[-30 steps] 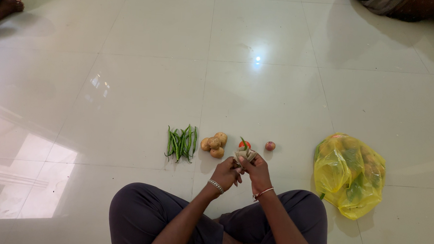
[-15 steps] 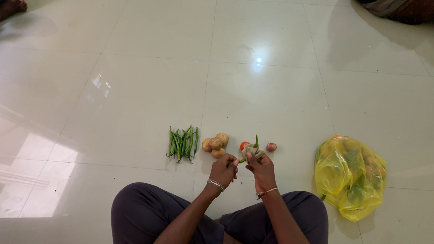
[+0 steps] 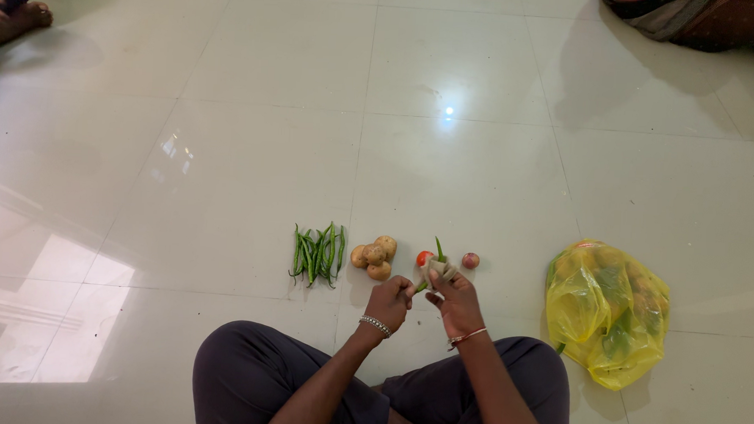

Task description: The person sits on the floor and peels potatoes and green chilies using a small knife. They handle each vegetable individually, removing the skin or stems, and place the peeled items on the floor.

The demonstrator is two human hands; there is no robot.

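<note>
- Two bare hands work just above the pale tiled floor (image 3: 227, 146), in front of the seated person's crossed legs (image 3: 302, 378).
- Right hand (image 3: 458, 302): fingers closed around a small crumpled beige wrapper (image 3: 441, 268), out of which a single green chilli (image 3: 438, 249) pokes upward.
- Left hand (image 3: 390, 301): fingers curled, pinching at the lower end of that chilli or the wrapper's edge; which of the two cannot be told.
- Chilli, handling: judged very light, thin and bendable, smooth-skinned and apt to snap; best taken near the stalk end.
- Wrapper, handling: judged soft, limp and easily torn; hold by its gathered folds.
- One heap of green chillies (image 3: 316, 253) lies on the floor, left of the hands.
- One cluster of small potatoes (image 3: 372, 256) lies just beside that heap.
- One red tomato (image 3: 424, 257) and one small onion (image 3: 471, 260) flank the wrapper.
- One yellow plastic bag (image 3: 607, 314) of produce sits well apart to the right.
</note>
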